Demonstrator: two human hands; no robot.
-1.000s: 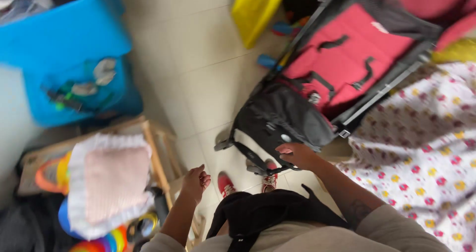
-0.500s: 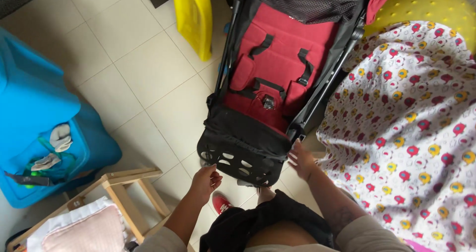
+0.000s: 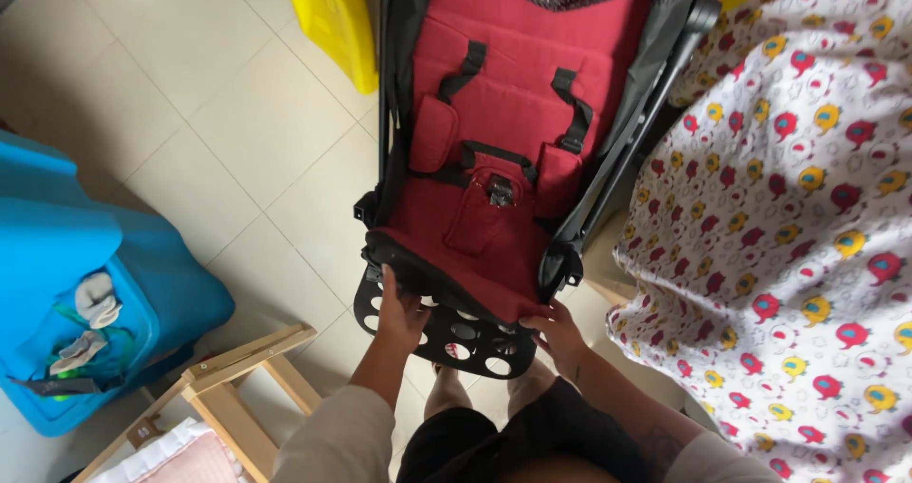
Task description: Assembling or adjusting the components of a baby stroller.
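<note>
A baby stroller with a red padded seat point(image 3: 503, 151) and black harness straps stands on the tiled floor right in front of me. Its black perforated footrest point(image 3: 465, 336) sticks out toward my legs. My left hand point(image 3: 401, 304) grips the left side of the footrest just under the seat's front edge. My right hand point(image 3: 556, 329) holds the right front corner of the seat, fingers curled over the red fabric edge. The stroller's black frame point(image 3: 617, 151) runs up both sides.
A blue plastic toy bin point(image 3: 85, 284) sits at the left. A wooden frame point(image 3: 247, 364) with a pink and white cushion point(image 3: 190, 454) lies lower left. A yellow plastic piece point(image 3: 332, 22) is at top. A patterned white cloth point(image 3: 798, 227) covers the right side.
The view has swung so the stroller is centred and upright. Both hands, which hung free near the footrest, have closed on its front edge.
</note>
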